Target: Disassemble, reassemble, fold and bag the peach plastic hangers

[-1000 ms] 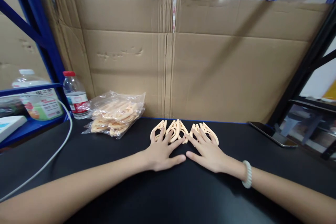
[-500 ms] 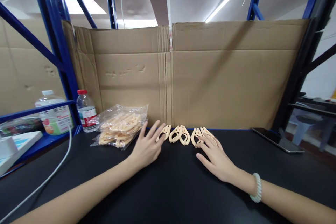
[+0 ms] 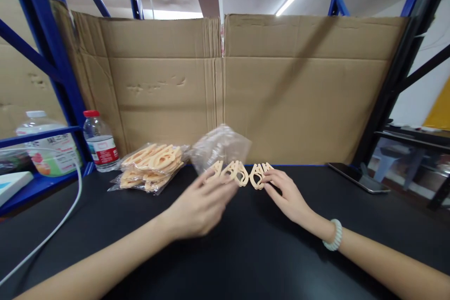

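Cream plastic pieces that look like folding hangers [image 3: 241, 174] lie in a row on the black table. My left hand [image 3: 200, 206], blurred by motion, is raised in front of the left end of the row with its fingers closed on a thin clear plastic bag [image 3: 220, 145]. The bag stands up behind the fingers and looks empty. At the row's right end, my right hand [image 3: 286, 197] has its thumb and fingertips on the last hanger [image 3: 258, 178], partly covering it. More hangers in clear bags [image 3: 151, 164] are stacked to the left.
Behind the table stands a cardboard wall [image 3: 302, 103]. A bottle with a red cap [image 3: 101, 143], a large jug [image 3: 49, 145] and a white cable [image 3: 66, 218] are on the left. A dark phone [image 3: 358, 178] lies at the right. Blue rack posts frame the sides.
My left hand has closed and turned, and a clear bag now rises from it. My right hand's fingers have drawn together at the last hanger. The head view has shifted slightly.
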`<state>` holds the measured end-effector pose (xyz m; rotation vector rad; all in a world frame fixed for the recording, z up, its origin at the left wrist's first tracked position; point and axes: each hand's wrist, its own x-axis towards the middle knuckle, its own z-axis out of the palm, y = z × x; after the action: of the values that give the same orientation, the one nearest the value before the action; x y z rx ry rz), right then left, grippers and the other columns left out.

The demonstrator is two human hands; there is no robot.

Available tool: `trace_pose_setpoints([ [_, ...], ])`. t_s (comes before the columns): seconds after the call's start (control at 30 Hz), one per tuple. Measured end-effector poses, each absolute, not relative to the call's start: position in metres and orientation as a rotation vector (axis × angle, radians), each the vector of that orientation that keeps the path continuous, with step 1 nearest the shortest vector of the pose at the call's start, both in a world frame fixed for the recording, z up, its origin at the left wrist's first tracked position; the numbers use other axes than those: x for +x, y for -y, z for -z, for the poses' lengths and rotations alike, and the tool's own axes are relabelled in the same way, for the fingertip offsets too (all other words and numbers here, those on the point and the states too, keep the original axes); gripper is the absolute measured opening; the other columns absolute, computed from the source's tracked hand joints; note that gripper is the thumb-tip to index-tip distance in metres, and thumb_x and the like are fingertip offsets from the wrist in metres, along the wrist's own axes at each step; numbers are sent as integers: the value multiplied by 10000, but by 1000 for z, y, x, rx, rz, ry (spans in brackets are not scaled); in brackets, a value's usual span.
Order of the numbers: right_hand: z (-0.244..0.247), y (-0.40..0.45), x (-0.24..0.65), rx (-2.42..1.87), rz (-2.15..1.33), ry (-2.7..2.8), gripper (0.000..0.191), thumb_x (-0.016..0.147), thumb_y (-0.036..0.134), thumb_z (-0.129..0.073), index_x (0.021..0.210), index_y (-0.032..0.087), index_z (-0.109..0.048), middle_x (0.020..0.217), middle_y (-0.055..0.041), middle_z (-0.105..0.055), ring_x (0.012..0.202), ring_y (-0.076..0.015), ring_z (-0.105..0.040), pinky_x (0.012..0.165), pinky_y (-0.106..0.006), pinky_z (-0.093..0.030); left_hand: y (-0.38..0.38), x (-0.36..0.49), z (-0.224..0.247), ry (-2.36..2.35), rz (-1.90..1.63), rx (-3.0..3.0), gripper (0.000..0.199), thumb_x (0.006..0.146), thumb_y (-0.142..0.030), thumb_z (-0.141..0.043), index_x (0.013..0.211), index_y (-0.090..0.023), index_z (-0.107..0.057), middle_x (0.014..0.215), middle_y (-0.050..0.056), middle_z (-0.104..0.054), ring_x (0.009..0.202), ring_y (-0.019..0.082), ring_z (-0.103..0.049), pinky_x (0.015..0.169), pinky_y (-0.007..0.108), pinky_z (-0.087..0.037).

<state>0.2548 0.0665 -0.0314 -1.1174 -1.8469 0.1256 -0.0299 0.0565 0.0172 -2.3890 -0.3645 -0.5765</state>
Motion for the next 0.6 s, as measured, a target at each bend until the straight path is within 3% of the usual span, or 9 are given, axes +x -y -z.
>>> trace_pose_setpoints([
  [0.1, 27, -69, 263, -1026, -283, 1554, 200, 835, 393, -574, 872, 219, -667, 991, -86, -674, 986, -273, -599, 953, -476, -431, -30, -12, -10, -63, 555, -2601, 351, 903, -159, -466, 1218, -89, -605, 1283, 66, -649, 1107, 202, -599, 1079, 339, -391],
  [0.23, 26, -76, 275, -1036, -437, 1321, 205, 747, 358, -626, 900, 222, -628, 914, -56, -676, 867, -244, -632, 823, -419, -504, -16, -4, -2, -143, 587, -2721, 321, 881, -162, -484, 1157, -70, -621, 1199, 89, -693, 823, 180, -651, 785, 302, -530],
  [0.33, 26, -88, 287, -1047, -506, 1162, 263, 639, 337, -668, 869, 227, -601, 855, -40, -674, 801, -230, -644, 725, -386, -530, -15, -4, 1, -112, 626, -2721, 251, 861, -136, -497, 1052, -79, -648, 1031, 107, -732, 677, 164, -619, 618, 294, -502],
  [0.43, 21, -99, 306, -1053, -560, 1056, 245, 598, 313, -643, 821, 218, -608, 813, -44, -678, 780, -218, -652, 688, -364, -538, -11, -4, 2, -77, 609, -2684, 154, 849, -125, -516, 764, -136, -644, 712, 59, -669, 513, 147, -511, 474, 298, -399],
  [0.5, 15, -103, 321, -1066, -578, 1008, 210, 600, 296, -614, 792, 210, -606, 771, -41, -668, 739, -199, -649, 663, -351, -536, -7, -2, 3, -41, 584, -2648, 240, 847, -131, -537, 613, -175, -565, 579, 16, -563, 453, 141, -425, 424, 306, -322],
  [0.6, 6, -103, 338, -1099, -587, 985, 164, 616, 275, -593, 764, 205, -592, 712, -39, -650, 661, -183, -631, 618, -345, -529, 2, 0, 2, 14, 593, -2582, 312, 850, -143, -555, 551, -200, -491, 535, -5, -488, 440, 140, -369, 410, 314, -266],
])
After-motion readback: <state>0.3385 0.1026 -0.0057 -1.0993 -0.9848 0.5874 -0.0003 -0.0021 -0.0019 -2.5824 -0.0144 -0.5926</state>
